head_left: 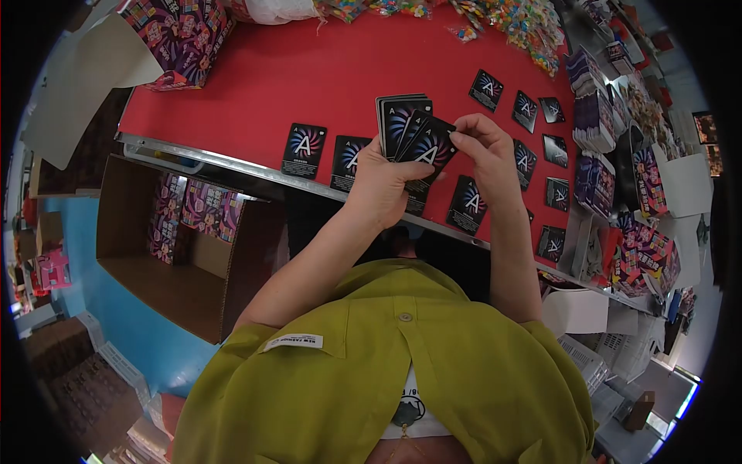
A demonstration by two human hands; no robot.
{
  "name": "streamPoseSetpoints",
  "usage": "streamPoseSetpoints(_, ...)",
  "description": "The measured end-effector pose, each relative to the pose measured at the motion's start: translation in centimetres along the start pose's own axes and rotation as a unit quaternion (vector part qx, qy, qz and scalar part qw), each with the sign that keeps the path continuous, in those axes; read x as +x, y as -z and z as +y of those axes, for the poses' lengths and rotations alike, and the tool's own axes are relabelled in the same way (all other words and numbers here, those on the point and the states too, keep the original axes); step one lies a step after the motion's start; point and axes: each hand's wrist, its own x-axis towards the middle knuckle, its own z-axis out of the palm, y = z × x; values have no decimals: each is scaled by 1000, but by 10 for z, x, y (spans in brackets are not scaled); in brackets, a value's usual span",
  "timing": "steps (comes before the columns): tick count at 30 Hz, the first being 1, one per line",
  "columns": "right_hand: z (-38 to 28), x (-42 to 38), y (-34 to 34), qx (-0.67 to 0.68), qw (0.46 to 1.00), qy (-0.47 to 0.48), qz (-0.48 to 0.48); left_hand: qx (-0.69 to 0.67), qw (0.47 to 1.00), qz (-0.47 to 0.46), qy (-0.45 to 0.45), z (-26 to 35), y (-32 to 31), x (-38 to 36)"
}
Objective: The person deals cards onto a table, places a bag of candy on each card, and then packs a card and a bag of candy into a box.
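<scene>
My left hand point(377, 185) is closed around a fanned stack of black cards point(399, 116), each with a large white "A" on a coloured burst. Its thumb lies on the front card point(435, 143). At that card's upper right corner, my right hand point(488, 151) has thumb and index finger pinched on the edge. Matching cards lie on the red tabletop point(270, 85): one card point(304, 150) left of my hands, another card point(347, 164) partly behind my left wrist, and a card point(467, 204) below my right hand. Several more are laid out at the right, including a far card point(486, 90).
Bags of colourful small pieces point(518, 27) lie along the far edge. An open printed box point(176, 42) stands at the far left. Bundled card packs point(593, 124) line the right side. Below the table's left edge sits an open cardboard box point(166, 282) holding printed boxes.
</scene>
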Motion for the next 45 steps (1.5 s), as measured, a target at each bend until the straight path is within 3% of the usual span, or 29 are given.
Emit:
streamPoseSetpoints(7, 6, 4, 0, -13, 1000, 9, -15, 22, 999, -21, -20, -2, 5, 4)
streamPoseSetpoints(16, 10, 4, 0, -60, 997, 9, -40, -6, 999, 34, 0, 6, 13, 12)
streamPoseSetpoints(18, 17, 18, 17, -52, 998, -27, -8, -27, 991, 70, -111, 7, 18, 17)
streamPoseSetpoints(21, 22, 50, 33, -64, 995, -59, 40, 14, 989, 71, -128, 24, 33, 20)
streamPoseSetpoints(23, 37, 69, 44, -290, 954, -78, 4, 33, 987, 86, -131, 27, 37, 22)
streamPoseSetpoints(24, 40, 71, 42, -291, 954, -76, 7, 33, 988, 83, -130, 27, 34, 20)
streamPoseSetpoints(25, 45, 73, 35, -471, 881, -2, 44, 32, 991, 68, -113, 26, 32, 17)
streamPoseSetpoints(26, 47, 73, 29, -631, 768, 71, 79, 31, 993, 54, -96, 25, 31, 14)
streamPoseSetpoints(27, 47, 72, 26, -671, 729, 97, 89, 32, 994, 49, -92, 24, 31, 12)
streamPoseSetpoints(28, 47, 70, 22, -674, 727, 92, 97, 43, 995, 55, -75, 23, 31, 11)
streamPoseSetpoints(30, 46, 63, 15, -604, 764, 183, 133, 55, 996, 56, -46, 18, 31, 11)
streamPoseSetpoints(32, 23, 46, -5, -427, 887, 147, 94, 70, 996, 55, -20, 17, 27, 9)
streamPoseSetpoints(33, 16, 39, -12, -430, 886, 144, 100, 87, 994, 65, -7, 17, 24, 9)
streamPoseSetpoints(34, 10, 34, -21, -267, 960, 74, 29, 75, 997, 26, 7, 15, 24, 9)
streamPoseSetpoints(35, 6, 30, -28, -90, 995, 2, -47, 77, 997, 28, 6, 13, 22, 9)
streamPoseSetpoints(36, 2, 25, -30, -23, 997, -63, -41, 73, 997, 14, 19, 11, 19, 8)
streamPoseSetpoints(38, 7, 25, -26, 9, 999, -26, -31, 71, 997, 9, 29, 10, 15, 8)
streamPoseSetpoints(45, 15, 14, -19, 74, 996, -52, -21, 48, 998, 41, -27, 10, 16, 7)
